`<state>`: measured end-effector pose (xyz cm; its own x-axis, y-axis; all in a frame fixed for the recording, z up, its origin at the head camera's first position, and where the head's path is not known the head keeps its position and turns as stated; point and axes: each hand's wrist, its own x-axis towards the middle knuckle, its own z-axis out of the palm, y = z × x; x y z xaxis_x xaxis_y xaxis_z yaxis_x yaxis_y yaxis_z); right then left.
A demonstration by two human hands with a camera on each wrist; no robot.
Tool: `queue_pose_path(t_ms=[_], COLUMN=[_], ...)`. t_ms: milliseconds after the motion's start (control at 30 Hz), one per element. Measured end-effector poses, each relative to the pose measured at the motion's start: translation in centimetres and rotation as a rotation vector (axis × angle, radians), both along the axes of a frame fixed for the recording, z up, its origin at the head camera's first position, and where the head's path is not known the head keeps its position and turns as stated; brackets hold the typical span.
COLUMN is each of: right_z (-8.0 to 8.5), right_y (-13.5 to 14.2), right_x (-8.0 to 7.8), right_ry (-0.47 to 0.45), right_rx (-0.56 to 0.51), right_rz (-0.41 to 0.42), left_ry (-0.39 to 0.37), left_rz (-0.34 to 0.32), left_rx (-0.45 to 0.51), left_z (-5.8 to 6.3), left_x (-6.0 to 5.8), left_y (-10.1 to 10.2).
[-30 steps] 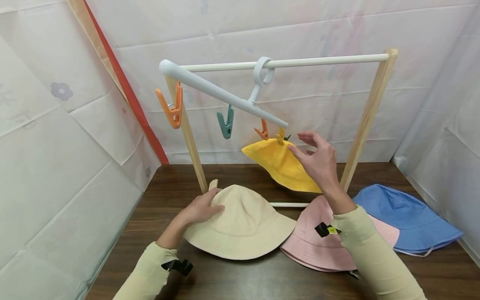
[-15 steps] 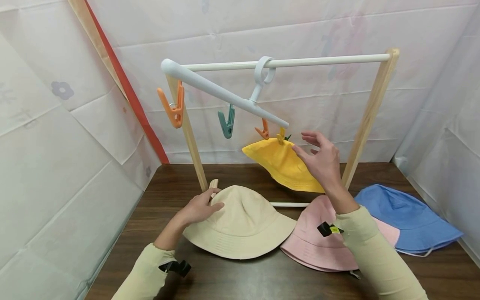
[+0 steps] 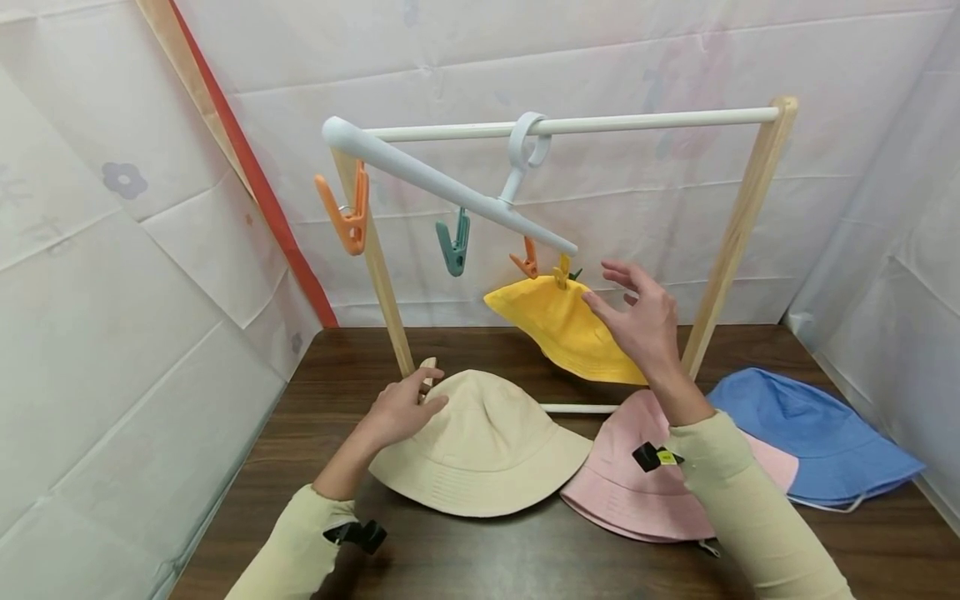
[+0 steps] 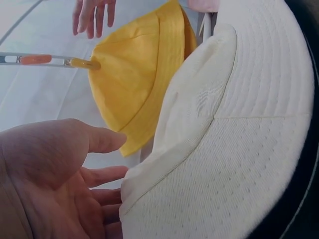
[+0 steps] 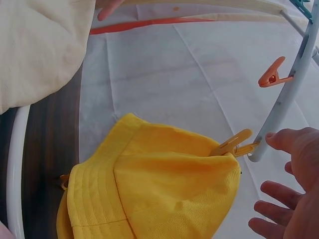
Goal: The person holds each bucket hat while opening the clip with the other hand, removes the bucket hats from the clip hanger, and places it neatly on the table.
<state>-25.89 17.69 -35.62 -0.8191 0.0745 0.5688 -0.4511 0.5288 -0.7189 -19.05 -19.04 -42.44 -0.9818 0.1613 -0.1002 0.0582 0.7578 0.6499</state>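
A yellow bucket hat [image 3: 570, 333] hangs by its crown from a yellow clothespin [image 5: 234, 143] at the far end of the pale blue hanger [image 3: 420, 175]. Beside that hat my right hand [image 3: 645, 321] is raised, fingers apart and loosely bent, holding nothing. On the table lies a beige bucket hat [image 3: 491, 442], crown up. My left hand [image 3: 401, 408] is at the left side of its crown. In the left wrist view the thumb is spread from the other fingers, whose tips reach the beige cloth [image 4: 184, 114] without gripping it.
The hanger hooks over a white rail [image 3: 660, 122] on a wooden-legged rack [image 3: 738, 225]. Orange [image 3: 351, 221] and green [image 3: 453, 246] clothespins hang along the hanger. Right of the beige hat lie a pink hat [image 3: 622, 492] and a blue hat [image 3: 810, 425] on the dark wooden table [image 3: 465, 558].
My right hand has drawn slightly to the right, away from the yellow hat's crown. My left hand has shifted only a little at the beige hat. The hats keep their places.
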Motion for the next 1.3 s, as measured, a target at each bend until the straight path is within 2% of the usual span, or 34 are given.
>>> queue_pose_path(t_ms=[200,367,633,1300], right_z=[-0.2,-0.5,-0.9,-1.4], right_y=[-0.1,-0.1,-0.1,-0.6], right_x=[-0.2,-0.2,-0.5,-0.5], right_ry=[0.011,-0.005,0.012,-0.008], right_rx=[-0.006,-0.022,-0.06,-0.072], right_rz=[0.004,0.012,0.02,0.02], left_ry=[0.043,0.047,0.088,0.063], left_rz=[-0.026,-0.029,-0.003,-0.042], left_rx=[0.04,0.053,0.094,0.17], left_z=[0.0,0.2,0.7,1.8], left_x=[-0.4,-0.6,-1.0,-1.8], left_y=[0.1,0.5,1.3,2.7])
